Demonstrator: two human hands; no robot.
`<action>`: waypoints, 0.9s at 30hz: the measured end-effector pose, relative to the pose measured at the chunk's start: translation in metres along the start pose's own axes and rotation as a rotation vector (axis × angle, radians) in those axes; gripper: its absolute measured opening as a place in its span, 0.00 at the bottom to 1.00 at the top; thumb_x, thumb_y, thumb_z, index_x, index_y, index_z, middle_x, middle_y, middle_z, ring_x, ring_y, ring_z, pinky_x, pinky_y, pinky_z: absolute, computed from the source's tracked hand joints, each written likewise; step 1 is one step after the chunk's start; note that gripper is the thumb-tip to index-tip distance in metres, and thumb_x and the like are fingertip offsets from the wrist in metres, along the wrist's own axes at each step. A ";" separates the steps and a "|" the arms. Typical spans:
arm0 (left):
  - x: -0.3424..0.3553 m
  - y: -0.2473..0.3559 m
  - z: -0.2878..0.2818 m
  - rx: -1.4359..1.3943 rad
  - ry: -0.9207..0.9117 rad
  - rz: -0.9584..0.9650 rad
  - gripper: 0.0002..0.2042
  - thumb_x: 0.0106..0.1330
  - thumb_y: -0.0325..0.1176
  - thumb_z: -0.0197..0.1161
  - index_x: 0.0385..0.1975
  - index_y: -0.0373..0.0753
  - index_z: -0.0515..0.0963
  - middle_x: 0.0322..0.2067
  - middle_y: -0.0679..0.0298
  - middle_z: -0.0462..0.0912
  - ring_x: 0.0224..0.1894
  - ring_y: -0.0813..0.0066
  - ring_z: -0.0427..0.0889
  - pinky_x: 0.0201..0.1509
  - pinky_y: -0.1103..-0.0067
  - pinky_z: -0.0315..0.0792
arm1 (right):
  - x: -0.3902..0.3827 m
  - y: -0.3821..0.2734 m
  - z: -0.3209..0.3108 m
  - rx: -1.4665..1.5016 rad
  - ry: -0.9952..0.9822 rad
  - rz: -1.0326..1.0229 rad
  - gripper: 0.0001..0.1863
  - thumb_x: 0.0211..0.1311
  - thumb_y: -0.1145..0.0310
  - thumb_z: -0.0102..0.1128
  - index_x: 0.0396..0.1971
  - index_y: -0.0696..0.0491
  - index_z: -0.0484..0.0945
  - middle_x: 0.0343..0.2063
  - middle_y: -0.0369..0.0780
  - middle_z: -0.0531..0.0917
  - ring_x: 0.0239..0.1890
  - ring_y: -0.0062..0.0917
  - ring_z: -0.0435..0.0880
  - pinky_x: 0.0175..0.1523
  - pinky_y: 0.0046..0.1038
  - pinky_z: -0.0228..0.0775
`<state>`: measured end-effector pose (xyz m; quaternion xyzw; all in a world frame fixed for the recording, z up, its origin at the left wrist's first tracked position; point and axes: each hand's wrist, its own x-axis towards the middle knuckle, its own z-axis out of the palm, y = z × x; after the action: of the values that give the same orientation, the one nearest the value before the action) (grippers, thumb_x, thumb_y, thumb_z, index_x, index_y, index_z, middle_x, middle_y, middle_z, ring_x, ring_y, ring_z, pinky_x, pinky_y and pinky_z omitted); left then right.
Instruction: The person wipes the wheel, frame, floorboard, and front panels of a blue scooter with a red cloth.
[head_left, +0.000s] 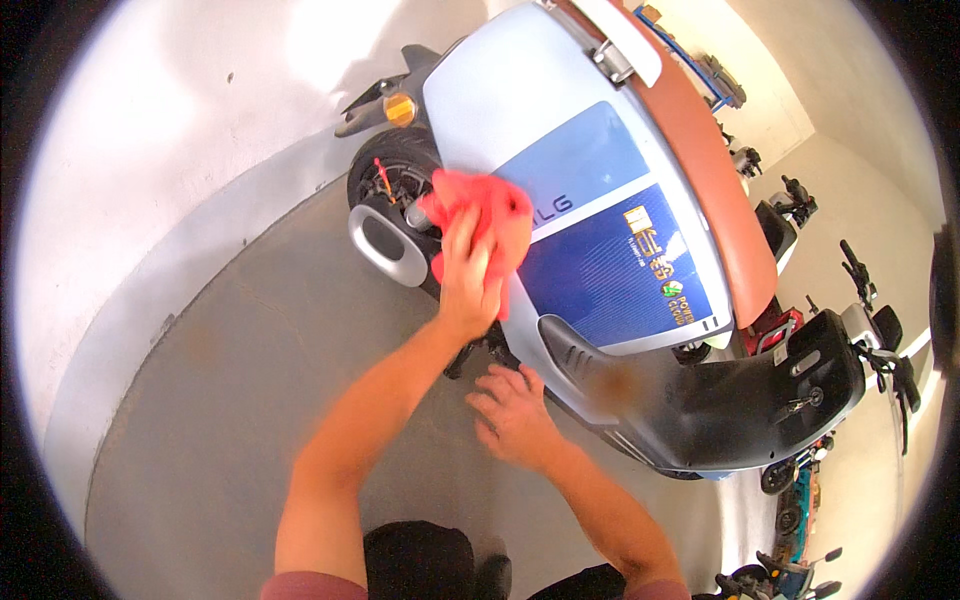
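Observation:
A light-blue and white electric scooter (480, 85) stands tilted across the view, with a dark-blue printed panel (570, 285) on its side. My left hand (468, 280) is closed on a red cloth (512, 220) and presses it on the lower rear part of the side panel. Just beyond the cloth are the rear wheel (372, 170) and a silver oval cover (385, 248). My right hand (515, 415) holds nothing. Its fingers are apart and slightly bent, close to the scooter's lower edge by the black footboard (690, 400); whether they touch it I cannot tell.
A brown seat (735, 240) tops the scooter, and an orange reflector (400, 110) sticks out at its rear. A white wall (150, 170) rises at the left above the grey floor (240, 400). Other scooters (785, 570) are parked along the right side.

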<state>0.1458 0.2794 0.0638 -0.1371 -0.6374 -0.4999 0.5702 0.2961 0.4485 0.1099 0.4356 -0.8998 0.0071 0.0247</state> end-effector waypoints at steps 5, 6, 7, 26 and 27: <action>0.016 -0.007 0.008 0.065 0.078 -0.040 0.27 0.65 0.29 0.63 0.64 0.27 0.69 0.72 0.38 0.59 0.73 0.31 0.58 0.76 0.49 0.54 | -0.007 -0.003 -0.017 0.010 -0.002 -0.008 0.21 0.55 0.65 0.69 0.51 0.48 0.82 0.56 0.41 0.77 0.68 0.41 0.69 0.74 0.56 0.48; 0.037 -0.010 0.008 0.072 0.118 -0.052 0.28 0.65 0.30 0.64 0.65 0.27 0.69 0.71 0.38 0.60 0.72 0.32 0.59 0.75 0.49 0.55 | -0.010 -0.001 -0.023 0.016 0.015 0.001 0.20 0.56 0.64 0.69 0.51 0.48 0.82 0.56 0.41 0.78 0.68 0.41 0.69 0.74 0.57 0.48; 0.060 -0.011 0.006 0.134 0.133 -0.044 0.29 0.65 0.32 0.64 0.66 0.27 0.68 0.71 0.38 0.62 0.72 0.34 0.61 0.75 0.50 0.56 | -0.014 0.002 -0.026 0.027 0.032 0.011 0.20 0.57 0.64 0.68 0.50 0.48 0.82 0.56 0.42 0.78 0.69 0.42 0.69 0.74 0.58 0.48; 0.172 0.091 0.042 0.452 0.011 0.185 0.22 0.68 0.42 0.65 0.56 0.34 0.80 0.67 0.42 0.68 0.69 0.38 0.65 0.73 0.54 0.61 | -0.058 0.024 -0.050 0.059 0.111 -0.003 0.19 0.53 0.67 0.72 0.47 0.48 0.85 0.52 0.38 0.80 0.66 0.37 0.72 0.75 0.54 0.50; 0.167 0.103 0.045 0.410 0.005 0.199 0.21 0.67 0.41 0.67 0.54 0.34 0.81 0.66 0.42 0.69 0.69 0.38 0.65 0.73 0.53 0.61 | -0.060 0.023 -0.051 0.057 0.112 -0.001 0.19 0.53 0.67 0.72 0.47 0.48 0.85 0.52 0.39 0.80 0.66 0.37 0.72 0.75 0.54 0.51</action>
<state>0.1439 0.2964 0.2645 -0.0794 -0.7075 -0.3014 0.6342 0.3173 0.5114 0.1577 0.4354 -0.8962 0.0569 0.0629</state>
